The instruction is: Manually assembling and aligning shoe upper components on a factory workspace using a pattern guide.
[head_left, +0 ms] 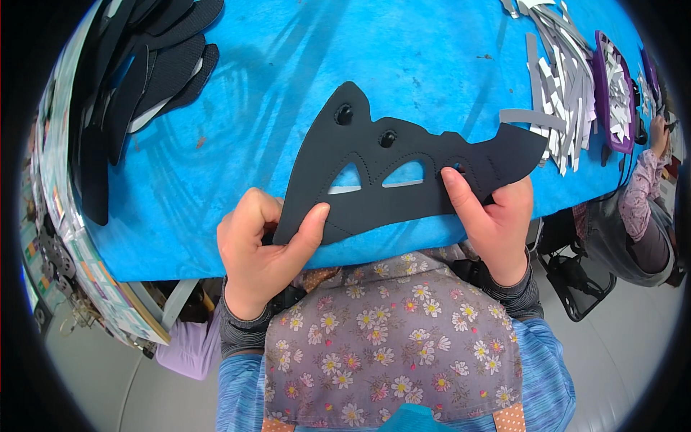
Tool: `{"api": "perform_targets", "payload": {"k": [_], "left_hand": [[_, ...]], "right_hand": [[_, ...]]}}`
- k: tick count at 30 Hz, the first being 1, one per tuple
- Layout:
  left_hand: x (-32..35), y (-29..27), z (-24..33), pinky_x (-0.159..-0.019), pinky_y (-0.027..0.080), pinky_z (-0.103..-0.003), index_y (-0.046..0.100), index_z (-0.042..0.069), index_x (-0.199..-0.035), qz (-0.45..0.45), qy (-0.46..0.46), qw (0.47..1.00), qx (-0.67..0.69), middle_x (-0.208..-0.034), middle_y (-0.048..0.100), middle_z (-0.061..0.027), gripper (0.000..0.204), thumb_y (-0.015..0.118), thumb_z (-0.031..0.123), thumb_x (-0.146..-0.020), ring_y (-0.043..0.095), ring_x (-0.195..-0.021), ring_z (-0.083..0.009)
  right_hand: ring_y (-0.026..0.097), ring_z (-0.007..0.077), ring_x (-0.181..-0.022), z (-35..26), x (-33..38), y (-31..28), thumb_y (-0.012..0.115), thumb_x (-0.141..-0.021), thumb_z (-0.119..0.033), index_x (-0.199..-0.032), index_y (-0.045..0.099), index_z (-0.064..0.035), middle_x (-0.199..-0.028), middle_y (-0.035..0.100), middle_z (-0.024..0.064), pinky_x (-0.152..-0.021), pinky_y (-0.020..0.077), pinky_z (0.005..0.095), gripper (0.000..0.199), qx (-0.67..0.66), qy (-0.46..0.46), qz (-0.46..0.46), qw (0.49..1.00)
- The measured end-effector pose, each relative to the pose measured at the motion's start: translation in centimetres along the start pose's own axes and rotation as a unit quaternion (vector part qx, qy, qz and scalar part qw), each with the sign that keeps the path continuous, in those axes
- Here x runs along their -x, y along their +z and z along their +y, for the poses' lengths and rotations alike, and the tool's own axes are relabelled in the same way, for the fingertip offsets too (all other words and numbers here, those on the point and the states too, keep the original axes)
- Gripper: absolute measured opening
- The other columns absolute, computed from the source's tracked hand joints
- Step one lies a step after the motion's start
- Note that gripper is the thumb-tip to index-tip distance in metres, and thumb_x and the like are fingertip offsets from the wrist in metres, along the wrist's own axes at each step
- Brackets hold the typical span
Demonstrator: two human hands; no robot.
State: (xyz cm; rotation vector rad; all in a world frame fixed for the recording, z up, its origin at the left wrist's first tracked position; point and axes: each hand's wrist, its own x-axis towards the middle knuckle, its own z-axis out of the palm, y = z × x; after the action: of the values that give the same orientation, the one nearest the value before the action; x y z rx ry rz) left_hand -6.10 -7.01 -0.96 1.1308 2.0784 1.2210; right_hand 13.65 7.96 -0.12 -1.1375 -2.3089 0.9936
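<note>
Two hands grip one black cut-out piece (403, 169) above the blue table (288, 65) edge: left hand (263, 248) pinches its lower corner, right hand (497, 219) clamps its right side, thumbs on top. Beyond lie grey strips (558, 72).

The black cut-out piece (403, 169) looks like matt synthetic sheet — smooth, with dotted stitch-like lines around its openings and two glossy round studs. The table cover (288, 86) is bright blue non-woven cloth, faintly fibrous and dull. The stack of black pieces (144, 79) shows a finely textured, mesh-like face. The grey strips (561, 79) appear matt, like thin fabric or paper. The purple tray (612, 93) is smooth plastic with a slight sheen. The flowered apron (389, 338) is soft printed cotton-like cloth — matt.
</note>
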Motion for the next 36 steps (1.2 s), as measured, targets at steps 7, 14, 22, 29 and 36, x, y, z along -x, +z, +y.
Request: {"api": "perform_targets", "payload": {"k": [7,14,22,29,36], "left_hand": [[-0.3,-0.1,0.0,-0.04,0.028,-0.022,0.039,0.008,-0.063,-0.003,0.036,0.999,-0.022,-0.051,0.044,-0.001,0.04,0.079,0.011,-0.069,0.036,-0.044,-0.0071],[-1.1,0.3,0.3,-0.046,0.035,-0.025,0.043,0.005,-0.066,-0.016,0.085,0.996,-0.003,-0.06,0.051,-0.0053,0.03,0.072,0.002,-0.071,0.046,-0.05,-0.0134],[-0.8,0.1,0.4,-0.052,0.041,-0.025,0.047,0.003,-0.069,-0.035,0.054,0.998,0.016,-0.074,0.062,-0.0116,0.022,0.068,-0.001,-0.072,0.055,-0.058,-0.0159],[-0.9,0.2,0.6,-0.052,0.041,-0.024,0.047,0.002,-0.069,-0.029,0.038,0.999,-0.006,-0.072,0.062,-0.0104,0.022,0.068,-0.002,-0.073,0.055,-0.058,-0.0148],[-0.9,0.5,0.7,-0.051,0.041,-0.024,0.047,0.002,-0.067,-0.018,0.048,0.998,-0.026,-0.072,0.062,-0.0105,0.023,0.068,-0.003,-0.071,0.055,-0.057,-0.0149]], "right_hand": [[0.052,0.0271,-0.078,-0.1,0.0,0.2,0.072,-0.071,-0.008,-0.08,0.066,-0.0008,-0.082,0.06,0.0098,-0.067,0.0403,0.0352,0.013,-0.001,-0.002,0.007,1.0],[0.052,0.0284,-0.079,-0.1,0.0,0.4,0.073,-0.07,-0.007,-0.079,0.065,-0.0006,-0.083,0.06,0.0109,-0.067,0.0406,0.0359,0.014,0.018,-0.018,0.012,1.0],[0.053,0.0285,-0.078,0.0,-0.1,0.4,0.073,-0.069,-0.007,-0.076,0.064,-0.0004,-0.081,0.06,0.0106,-0.066,0.0405,0.0358,0.013,0.021,-0.026,0.018,0.999],[0.053,0.0281,-0.078,0.0,-0.1,0.4,0.074,-0.069,-0.006,-0.075,0.064,-0.0001,-0.08,0.06,0.0105,-0.066,0.0407,0.0354,0.013,0.02,-0.024,0.022,0.999],[0.053,0.0275,-0.078,-0.1,0.0,0.4,0.074,-0.068,-0.004,-0.074,0.064,0.0,-0.081,0.061,0.0101,-0.066,0.041,0.035,0.012,0.022,-0.025,0.026,0.999]]}}
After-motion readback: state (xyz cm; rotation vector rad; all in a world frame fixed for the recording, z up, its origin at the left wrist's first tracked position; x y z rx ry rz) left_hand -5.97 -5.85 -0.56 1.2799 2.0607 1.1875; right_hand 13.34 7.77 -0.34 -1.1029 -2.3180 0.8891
